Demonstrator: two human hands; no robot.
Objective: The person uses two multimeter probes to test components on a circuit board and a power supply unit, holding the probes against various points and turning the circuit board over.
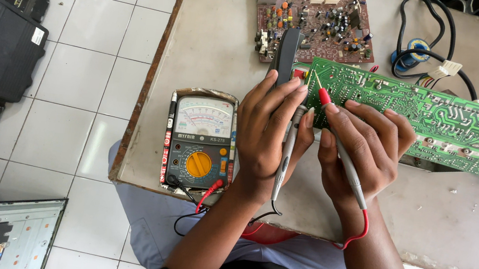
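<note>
Worn grey bench top (220, 41) with a chipped wooden edge carries everything within reach of both hands. Long green printed circuit board (430, 118), solder side up with pale traces, lies tilted just beyond the right hand's fingertips and runs off to that hand's outer side. Brown component-side circuit board (320, 23), crowded with small capacitors and resistors, sits farther out past both hands. Analogue multimeter (200, 142) with white dial face, dark body and orange round selector knob lies flat just beside the left hand's outer edge; its red and black leads trail from its near end toward the person. Left hand (267, 135), back up, fingers curled, pinches the grey-handled black-lead probe (287, 155) between thumb and fingertips, shaft running down past the wrist. Right hand (366, 147), fingers folded, grips the grey probe with red collar and red lead (344, 150) pen-style; its metal tip touches the near left corner of the green board. The two hands sit side by side, thumbs nearly touching.
</note>
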